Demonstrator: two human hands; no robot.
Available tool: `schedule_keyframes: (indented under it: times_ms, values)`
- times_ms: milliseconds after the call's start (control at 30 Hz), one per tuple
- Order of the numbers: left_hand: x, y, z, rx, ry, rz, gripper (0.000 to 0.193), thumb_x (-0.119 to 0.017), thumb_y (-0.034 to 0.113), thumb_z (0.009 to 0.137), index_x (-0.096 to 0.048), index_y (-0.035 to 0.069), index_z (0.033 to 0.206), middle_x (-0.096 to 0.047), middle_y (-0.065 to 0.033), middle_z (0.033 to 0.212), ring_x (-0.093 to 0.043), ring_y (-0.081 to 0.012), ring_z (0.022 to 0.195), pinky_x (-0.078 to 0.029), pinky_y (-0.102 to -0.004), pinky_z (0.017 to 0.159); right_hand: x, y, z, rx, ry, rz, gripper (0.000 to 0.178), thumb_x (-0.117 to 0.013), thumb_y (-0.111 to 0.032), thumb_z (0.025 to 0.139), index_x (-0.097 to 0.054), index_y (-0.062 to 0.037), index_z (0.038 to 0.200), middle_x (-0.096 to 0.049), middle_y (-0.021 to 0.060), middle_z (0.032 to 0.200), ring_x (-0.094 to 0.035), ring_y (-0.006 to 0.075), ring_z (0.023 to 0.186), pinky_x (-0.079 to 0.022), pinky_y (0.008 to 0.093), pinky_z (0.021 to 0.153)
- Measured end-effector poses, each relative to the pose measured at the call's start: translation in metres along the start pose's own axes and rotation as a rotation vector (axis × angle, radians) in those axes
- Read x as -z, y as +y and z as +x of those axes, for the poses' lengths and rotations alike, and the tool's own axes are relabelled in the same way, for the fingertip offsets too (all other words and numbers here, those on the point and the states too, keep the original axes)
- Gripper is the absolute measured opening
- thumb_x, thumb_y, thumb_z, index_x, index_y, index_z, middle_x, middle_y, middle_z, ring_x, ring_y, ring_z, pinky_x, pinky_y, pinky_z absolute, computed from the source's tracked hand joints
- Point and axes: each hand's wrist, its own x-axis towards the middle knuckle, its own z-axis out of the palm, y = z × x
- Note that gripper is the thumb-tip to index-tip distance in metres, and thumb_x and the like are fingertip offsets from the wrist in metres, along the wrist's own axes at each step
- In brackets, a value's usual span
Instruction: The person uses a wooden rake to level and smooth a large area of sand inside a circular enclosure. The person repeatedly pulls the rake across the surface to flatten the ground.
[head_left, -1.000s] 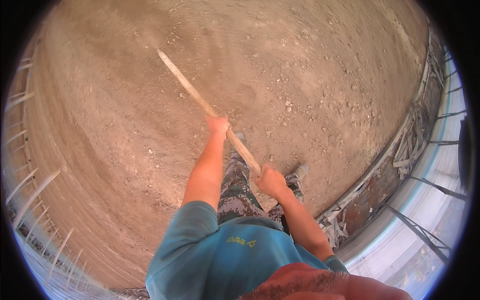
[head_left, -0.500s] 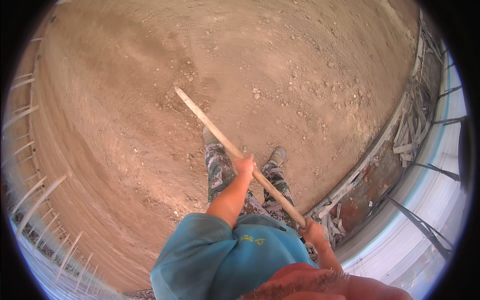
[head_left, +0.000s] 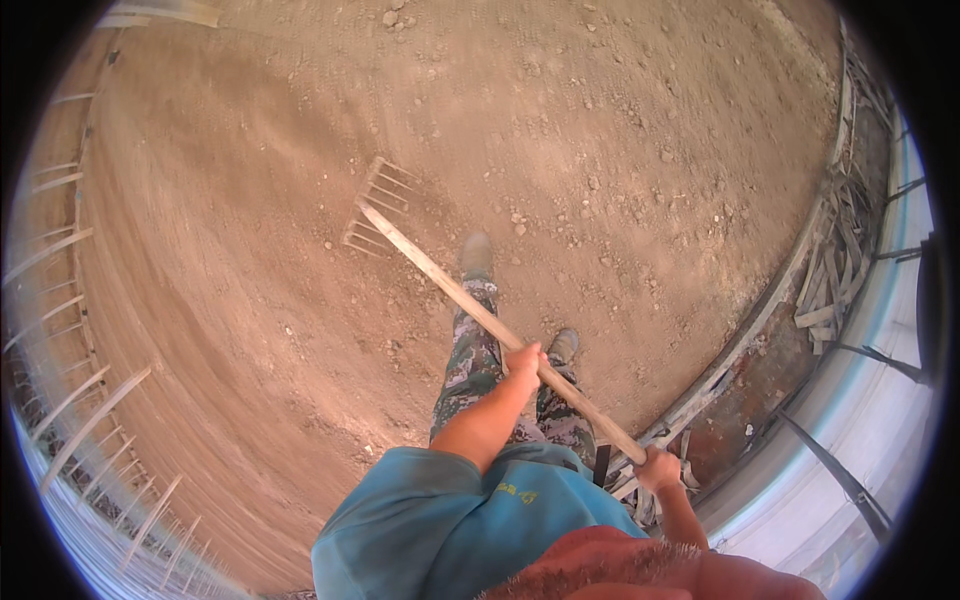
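A rake [head_left: 440, 278] with a long pale wooden handle slants across in front of me, from my right hip to the ground ahead on the left. My left hand [head_left: 523, 362] is wrapped round the lower-middle part of the handle. At the handle's near end, my right hand [head_left: 657, 469] is closed on it. The rake head [head_left: 385, 188], with several thin tines, shows at the far end, over loose brown soil [head_left: 480, 120]. I cannot tell whether the tines touch the soil.
My boots [head_left: 476, 255] and camouflage trousers [head_left: 468, 365] are below the handle. Small clods [head_left: 517, 218] dot the ground. Along the right runs a long edge [head_left: 745, 335] with wooden scraps [head_left: 830, 280] and white sheeting [head_left: 800, 450] beyond. Several thin stakes [head_left: 95, 425] line the left side.
Both hands and the handle have shifted right and nearer to me. The rake's tines, not distinguishable before, now show. My left boot stands farther ahead and to the right.
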Motion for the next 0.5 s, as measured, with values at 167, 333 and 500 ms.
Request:
schedule_keyframes:
  times_ms: [167, 333, 500]
  values:
    - [-0.031, 0.329, 0.061, -0.314, 0.044, -0.009, 0.022, -0.070, 0.002, 0.103, -0.057, -0.004, 0.119, -0.063, -0.0142, 0.085, -0.065, -0.0266, 0.067, -0.058, -0.0445, 0.059, 0.123, -0.252, 0.147, 0.232, 0.028, 0.164, 0.035, -0.077, -0.032, 0.089, -0.072, -0.0105, 0.116, -0.080, 0.0220, 0.105, -0.077, 0.0447, 0.100, -0.062, 0.0554, 0.090]
    - [-0.065, 0.612, 0.046, -0.558, -0.048, -0.054, 0.022, -0.067, 0.003, 0.108, -0.053, -0.007, 0.121, -0.063, -0.0101, 0.081, -0.062, -0.0210, 0.065, -0.057, -0.0387, 0.057, 0.279, -0.516, 0.245, 0.417, -0.021, 0.245, 0.034, -0.073, -0.028, 0.097, -0.069, -0.0058, 0.123, -0.079, 0.0262, 0.111, -0.078, 0.0448, 0.103, -0.062, 0.0557, 0.091]
    - [-0.104, 0.758, 0.029, -0.659, -0.119, -0.081, 0.019, -0.068, 0.006, 0.110, -0.054, -0.002, 0.119, -0.064, -0.0109, 0.085, -0.064, -0.0217, 0.068, -0.058, -0.0388, 0.059, 0.402, -0.722, 0.321, 0.548, -0.057, 0.316, 0.036, -0.070, -0.020, 0.097, -0.072, -0.0005, 0.127, -0.080, 0.0223, 0.118, -0.079, 0.0381, 0.113, -0.063, 0.0482, 0.098]
